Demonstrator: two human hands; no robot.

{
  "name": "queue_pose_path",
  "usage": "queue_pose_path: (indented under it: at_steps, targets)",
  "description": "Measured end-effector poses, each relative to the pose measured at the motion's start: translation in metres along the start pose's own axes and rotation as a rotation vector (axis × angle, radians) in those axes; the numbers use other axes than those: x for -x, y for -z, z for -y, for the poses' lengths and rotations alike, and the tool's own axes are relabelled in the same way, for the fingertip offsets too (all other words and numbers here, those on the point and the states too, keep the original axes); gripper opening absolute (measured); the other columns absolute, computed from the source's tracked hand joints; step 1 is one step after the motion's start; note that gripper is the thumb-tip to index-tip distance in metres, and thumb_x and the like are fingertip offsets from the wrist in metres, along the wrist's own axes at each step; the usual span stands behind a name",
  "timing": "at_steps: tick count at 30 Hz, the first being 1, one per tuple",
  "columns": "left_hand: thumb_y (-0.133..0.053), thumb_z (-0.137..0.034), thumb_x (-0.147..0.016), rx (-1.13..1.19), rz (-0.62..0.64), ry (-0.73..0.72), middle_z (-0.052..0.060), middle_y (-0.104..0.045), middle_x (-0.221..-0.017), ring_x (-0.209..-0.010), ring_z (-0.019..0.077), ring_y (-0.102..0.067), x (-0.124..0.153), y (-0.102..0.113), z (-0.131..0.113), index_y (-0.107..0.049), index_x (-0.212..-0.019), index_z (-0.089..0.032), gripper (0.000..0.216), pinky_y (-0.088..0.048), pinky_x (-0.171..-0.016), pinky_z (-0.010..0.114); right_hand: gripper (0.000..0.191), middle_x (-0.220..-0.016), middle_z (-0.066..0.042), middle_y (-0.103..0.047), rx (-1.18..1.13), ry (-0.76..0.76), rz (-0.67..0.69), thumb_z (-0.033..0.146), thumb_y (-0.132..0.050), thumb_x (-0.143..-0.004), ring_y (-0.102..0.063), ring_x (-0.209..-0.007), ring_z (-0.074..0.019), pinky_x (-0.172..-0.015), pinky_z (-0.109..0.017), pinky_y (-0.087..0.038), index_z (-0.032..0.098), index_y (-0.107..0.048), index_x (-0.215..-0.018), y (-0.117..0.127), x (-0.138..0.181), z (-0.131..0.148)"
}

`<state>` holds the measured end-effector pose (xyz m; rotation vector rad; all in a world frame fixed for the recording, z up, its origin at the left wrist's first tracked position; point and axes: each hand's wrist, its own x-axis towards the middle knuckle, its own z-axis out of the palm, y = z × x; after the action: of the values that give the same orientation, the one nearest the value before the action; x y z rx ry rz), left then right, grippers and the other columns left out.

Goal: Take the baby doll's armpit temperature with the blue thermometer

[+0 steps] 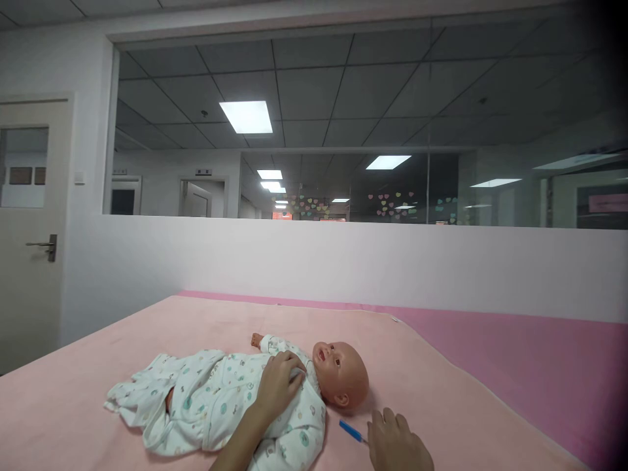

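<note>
A bald baby doll (341,373) lies on its back, head to the right, dressed in a white outfit (216,399) with green and blue prints. My left hand (280,386) rests on the doll's upper chest near the collar, fingers curled. A small whitish bit shows beneath those fingertips, too hidden to name. Below the doll's head, my right hand (398,439) is closed at the thin end of a slim blue-tipped stick (350,430). The blue end points left, away from the hand. Its other end is hidden by my fingers.
A pale pink cover (161,327) spreads over the table, with a darker pink surface (530,353) at the back and right. Behind stands a white half wall (343,261) with a wide window above. A door (29,281) is at the far left.
</note>
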<state>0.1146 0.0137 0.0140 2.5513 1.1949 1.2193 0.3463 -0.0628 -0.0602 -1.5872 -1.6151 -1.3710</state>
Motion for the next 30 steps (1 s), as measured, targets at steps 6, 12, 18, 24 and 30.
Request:
queue_pose_path:
  at_steps: [6,12,18,24,30]
  targets:
    - [-0.044,-0.017,-0.076,0.238,-0.045,0.038,0.001,-0.061,-0.083,-0.084,0.0185,-0.051,0.006,-0.006,0.008,-0.059,-0.077,-0.021,0.017,-0.034,-0.077,0.031,0.02,-0.05,-0.001,-0.052,-0.38,-0.095,-0.038,0.012,-0.043,-0.076,-0.049,-0.046,-0.0142,-0.046,-0.025,-0.031,0.021,-0.048,-0.059,0.025,-0.072,0.055]
    - [-0.039,-0.012,-0.074,0.268,-0.101,0.028,0.004,-0.059,-0.08,-0.077,0.0189,-0.05,0.007,-0.012,0.012,-0.057,-0.073,-0.018,0.019,-0.035,-0.073,0.031,0.02,-0.065,-0.002,-0.059,-0.768,-0.188,-0.044,0.01,-0.036,-0.08,-0.055,-0.061,-0.015,-0.057,-0.026,-0.04,0.019,-0.053,-0.073,0.002,-0.115,0.116]
    - [-0.04,-0.015,-0.075,0.268,-0.125,0.036,0.003,-0.058,-0.075,-0.076,0.0184,-0.048,0.007,-0.015,0.017,-0.052,-0.071,-0.019,0.013,-0.035,-0.07,0.029,0.023,-0.079,-0.005,-0.06,-1.061,-0.279,-0.089,0.013,-0.032,-0.083,-0.055,-0.074,-0.0153,-0.067,-0.026,-0.044,0.017,-0.054,-0.088,-0.014,-0.102,0.121]
    - [-0.045,-0.017,-0.073,0.511,-0.196,0.12,-0.001,-0.055,-0.067,-0.068,0.0144,-0.052,0.007,-0.008,0.013,-0.042,-0.067,-0.019,0.007,-0.039,-0.064,0.024,0.026,-0.081,-0.004,-0.056,-1.167,-0.241,-0.046,0.005,-0.035,-0.07,-0.052,-0.075,-0.0151,-0.069,-0.026,-0.045,0.018,-0.053,-0.084,0.002,-0.1,0.117]
    - [-0.054,-0.017,-0.068,0.677,-0.244,0.204,-0.003,-0.057,-0.065,-0.066,0.0141,-0.057,0.007,-0.004,0.008,-0.042,-0.069,-0.019,0.013,-0.043,-0.064,0.023,0.028,-0.085,-0.005,-0.054,-1.219,-0.259,-0.033,0.004,-0.034,-0.072,-0.052,-0.082,-0.0171,-0.075,-0.03,-0.045,0.019,-0.052,-0.088,0.005,-0.099,0.12]
